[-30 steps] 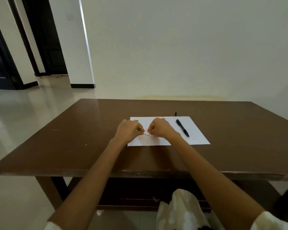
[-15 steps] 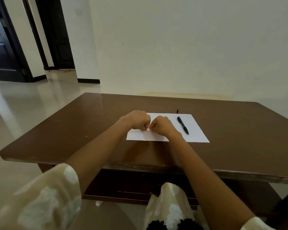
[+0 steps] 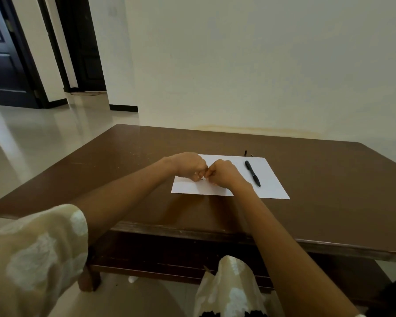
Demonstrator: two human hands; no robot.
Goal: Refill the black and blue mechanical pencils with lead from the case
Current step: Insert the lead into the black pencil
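Black pencil (image 3: 252,173) right of both curled hands (image 3: 190,166) (image 3: 223,172); grip contents indiscernible.

two hands (image 3: 190,165), one black pencil (image 3: 252,173)

Person's 2 bare forearms, cream short sleeve (image 3: 39,252) with pale blotched floral print, same fabric on lap (image 3: 226,287), black trim at hem.

Dark brown tabletop (image 3: 318,179) is sitting under a plain white paper sheet (image 3: 272,184), black pencil (image 3: 252,173) on it, and the sleeve (image 3: 37,252) is showing beige with whitish blotches.
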